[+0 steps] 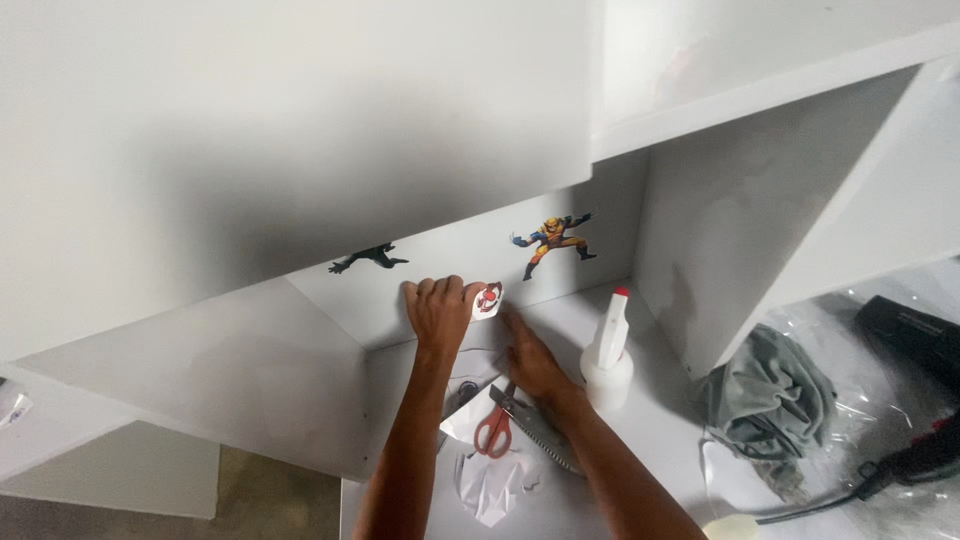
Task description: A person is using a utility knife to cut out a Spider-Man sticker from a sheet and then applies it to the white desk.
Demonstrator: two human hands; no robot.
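My left hand (438,310) is raised against the white back panel (450,255) of a shelf compartment, pinching a small red and white sticker (488,299) by its left edge. My right hand (530,357) lies low beside it, fingers stretched toward the sticker's lower right, resting on the compartment's bottom board. Two figure stickers sit on the back panel: a black one (368,258) to the left and a yellow and blue one (553,240) to the right.
Red-handled scissors (494,424) and a knife (535,432) lie under my right wrist beside torn sticker backing paper (490,485). A white squeeze bottle with a red tip (608,352) stands to the right. A grey cloth (768,392), plastic wrap and a black power tool (915,335) lie further right.
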